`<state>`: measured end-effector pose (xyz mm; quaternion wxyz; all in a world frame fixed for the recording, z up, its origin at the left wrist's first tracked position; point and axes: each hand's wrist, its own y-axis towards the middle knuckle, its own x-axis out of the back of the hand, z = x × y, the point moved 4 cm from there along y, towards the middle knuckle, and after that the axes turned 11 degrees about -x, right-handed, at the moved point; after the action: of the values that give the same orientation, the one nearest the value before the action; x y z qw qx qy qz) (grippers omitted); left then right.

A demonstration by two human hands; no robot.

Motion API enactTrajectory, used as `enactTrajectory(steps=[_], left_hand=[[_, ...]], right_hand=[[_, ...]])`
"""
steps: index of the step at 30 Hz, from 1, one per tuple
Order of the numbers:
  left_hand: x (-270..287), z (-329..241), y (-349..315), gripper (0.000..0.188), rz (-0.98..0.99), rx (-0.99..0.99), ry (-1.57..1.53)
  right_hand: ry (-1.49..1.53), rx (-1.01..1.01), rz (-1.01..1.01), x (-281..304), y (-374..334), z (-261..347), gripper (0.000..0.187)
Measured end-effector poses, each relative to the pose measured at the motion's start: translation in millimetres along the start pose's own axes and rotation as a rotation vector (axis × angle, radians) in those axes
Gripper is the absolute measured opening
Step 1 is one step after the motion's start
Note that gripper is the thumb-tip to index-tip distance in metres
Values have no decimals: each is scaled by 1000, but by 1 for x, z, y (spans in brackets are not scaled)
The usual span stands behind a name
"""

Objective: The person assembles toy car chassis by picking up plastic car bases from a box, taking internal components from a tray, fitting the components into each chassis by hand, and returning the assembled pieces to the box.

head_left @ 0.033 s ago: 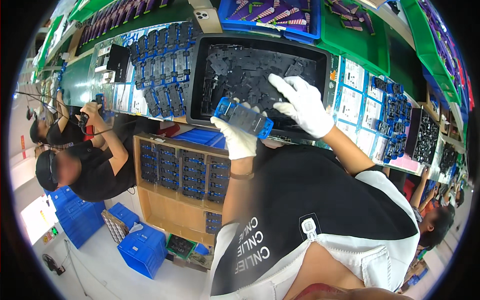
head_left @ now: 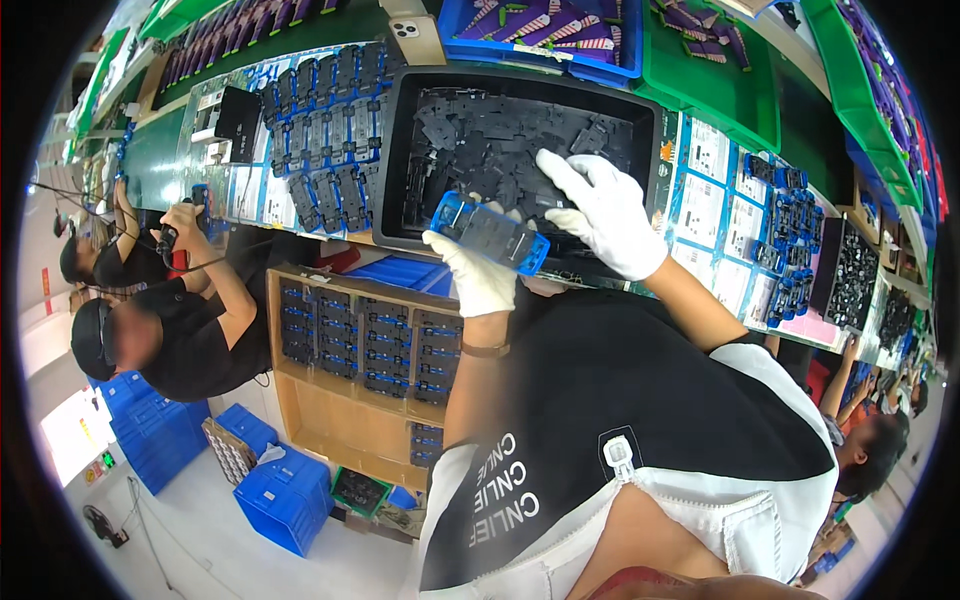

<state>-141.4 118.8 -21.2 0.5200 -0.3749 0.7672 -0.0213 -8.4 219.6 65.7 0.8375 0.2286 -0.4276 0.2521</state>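
Note:
In my gloved left hand [head_left: 475, 275] is a blue toy-car body with a black plate [head_left: 488, 233] fitted on it, gripped by its sides and tilted near the front edge of a black bin [head_left: 392, 150]. Loose flat black plastic parts [head_left: 490, 140] fill much of that bin. My right hand [head_left: 612, 215], also in a white glove, hovers at the right part of the bin, just right of the car body. Its index finger is stretched out and I see nothing held in it. Some of its lower fingers are partly hidden.
Rows of blue-and-black car bodies [head_left: 330, 135] stand left of the bin, with more [head_left: 785, 235] at the right. A cardboard box [head_left: 300, 400] with similar pieces sits below the table. Behind are a blue tray [head_left: 540, 55] and green tray [head_left: 690, 85]. A co-worker [head_left: 180, 325] works at left.

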Motion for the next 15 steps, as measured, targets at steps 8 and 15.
enactTrajectory(steps=[8, 15], left_hand=[[-13, 6, -10, 71, 22, -195, 73], [-9, 21, -13, 67, 246, -194, -182]], right_hand=[[-28, 9, -119, 11, -21, 27, 60], [5, -65, -29, 2, -30, 48, 55]])
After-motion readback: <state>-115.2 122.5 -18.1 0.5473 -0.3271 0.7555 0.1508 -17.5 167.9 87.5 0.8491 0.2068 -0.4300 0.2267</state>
